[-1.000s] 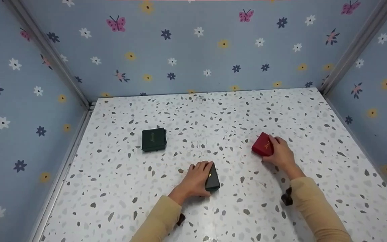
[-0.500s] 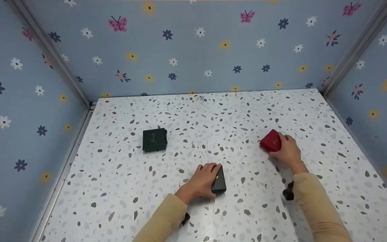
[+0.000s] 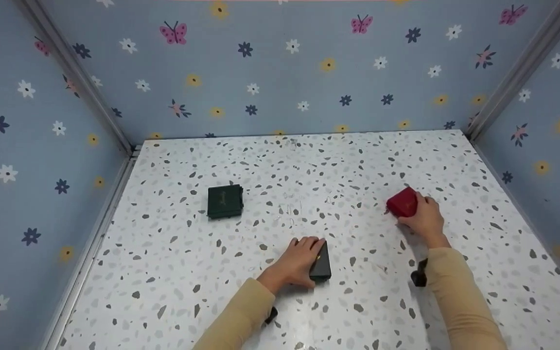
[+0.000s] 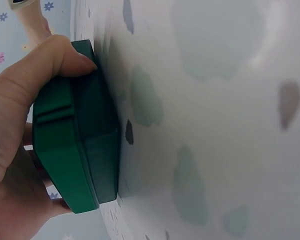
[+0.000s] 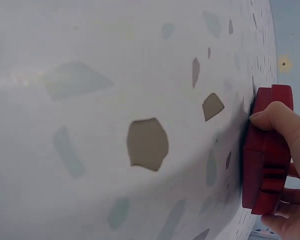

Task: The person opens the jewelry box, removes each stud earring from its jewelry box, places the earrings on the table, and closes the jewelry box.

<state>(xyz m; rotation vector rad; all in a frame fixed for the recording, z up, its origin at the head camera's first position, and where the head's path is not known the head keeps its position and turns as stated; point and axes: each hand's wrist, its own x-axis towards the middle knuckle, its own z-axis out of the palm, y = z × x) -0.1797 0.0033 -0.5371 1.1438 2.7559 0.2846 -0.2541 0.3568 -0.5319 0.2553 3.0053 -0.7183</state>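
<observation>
My left hand grips a small dark green box near the front middle of the table, thumb on its near side and fingers over its far side. In the left wrist view this green box shows a seam between lid and base and lies right at the tabletop. My right hand holds a small red box at the right, thumb on one side and fingers on the other. The right wrist view has the red box with its seam and a raised tab facing the camera.
Another dark green box with faint gold lettering stands on the left part of the speckled white table. Blue panels with flowers and butterflies rise at the back and both sides, joined by metal corner rails.
Both hands have slid to the right with their boxes, the red one also a little away from me. The green box at the left has stayed put.
</observation>
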